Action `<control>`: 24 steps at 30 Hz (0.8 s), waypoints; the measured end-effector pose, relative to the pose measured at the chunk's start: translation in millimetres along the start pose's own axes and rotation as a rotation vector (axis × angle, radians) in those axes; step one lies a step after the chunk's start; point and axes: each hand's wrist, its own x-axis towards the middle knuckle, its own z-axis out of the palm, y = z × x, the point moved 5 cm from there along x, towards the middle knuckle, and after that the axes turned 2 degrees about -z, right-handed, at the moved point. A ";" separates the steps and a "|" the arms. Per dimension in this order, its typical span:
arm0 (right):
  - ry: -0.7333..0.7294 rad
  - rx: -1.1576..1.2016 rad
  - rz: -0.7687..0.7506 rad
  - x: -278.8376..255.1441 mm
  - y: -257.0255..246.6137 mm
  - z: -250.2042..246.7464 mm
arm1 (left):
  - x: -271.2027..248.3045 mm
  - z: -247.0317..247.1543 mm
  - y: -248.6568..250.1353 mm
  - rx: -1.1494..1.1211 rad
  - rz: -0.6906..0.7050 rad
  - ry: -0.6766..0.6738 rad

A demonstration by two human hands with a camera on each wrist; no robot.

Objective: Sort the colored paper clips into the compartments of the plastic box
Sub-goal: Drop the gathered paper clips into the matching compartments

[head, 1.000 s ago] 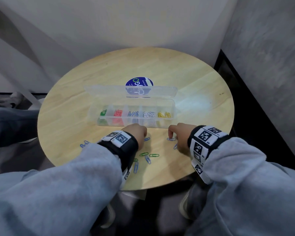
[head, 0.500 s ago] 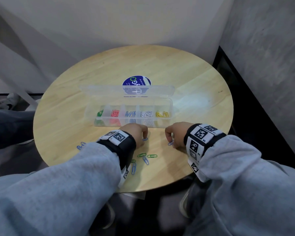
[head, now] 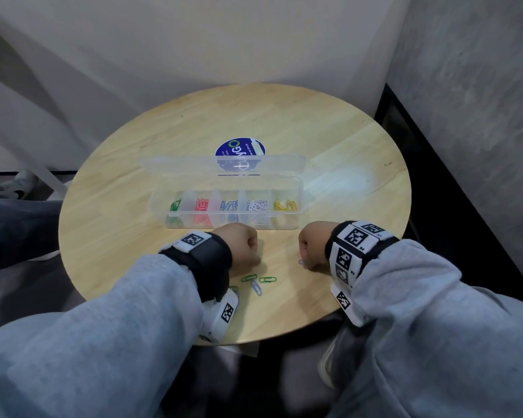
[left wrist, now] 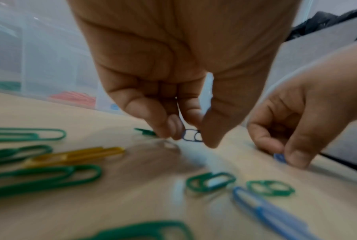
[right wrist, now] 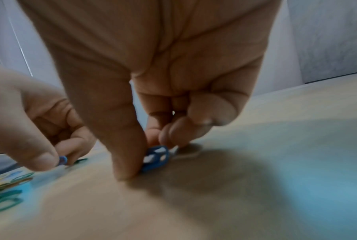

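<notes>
Both my hands have drawn back from the box since a second ago and now sit lower on the round wooden surface (head: 329,140), which stands in a corner of pale and grey walls (head: 465,86).

My grey sleeves (head: 88,342) fill the near edge of the head view, each wrist wearing a band of black-and-white square markers (head: 352,236); small characters on the right band are too tiny to read surely.

Past my knuckles lies the clear plastic box (head: 299,188), its lid open flat behind it, with five compartments: green, red, blue, white and yellow clips from left to right. Under the lid sits a blue round sticker (head: 239,147) with white lettering I cannot read.

My left hand (head: 239,245) has a narrow grip, thumb and fingertip pinching a dark blue paper clip (left wrist: 192,135) at the surface. My right hand (head: 313,244) likewise pinches a blue clip (right wrist: 157,158) against the wood.

Between my wrists lie loose green clips (head: 248,278) and a blue one (head: 256,287); a yellow clip (left wrist: 77,156) shows in the left wrist view.
</notes>
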 end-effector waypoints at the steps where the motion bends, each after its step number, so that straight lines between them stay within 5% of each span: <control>1: 0.000 0.012 -0.012 -2.4 -0.5 -0.1 | -1.5 -2.7 -1.7 -0.084 0.006 -0.014; 4: 0.048 0.156 -0.058 -9.6 1.5 -3.9 | -7.6 -8.7 -7.2 -0.417 0.004 -0.095; 7: 0.124 0.489 -0.097 -15.4 8.0 -10.3 | -14.2 -9.3 -10.3 -0.495 0.024 -0.149; 13: 0.089 0.958 -0.098 -21.8 12.2 -7.2 | -28.6 8.7 1.2 0.064 0.113 -0.154; 24: 0.104 1.065 -0.067 -24.3 12.7 -9.0 | -32.7 23.0 -10.3 0.463 0.305 -0.231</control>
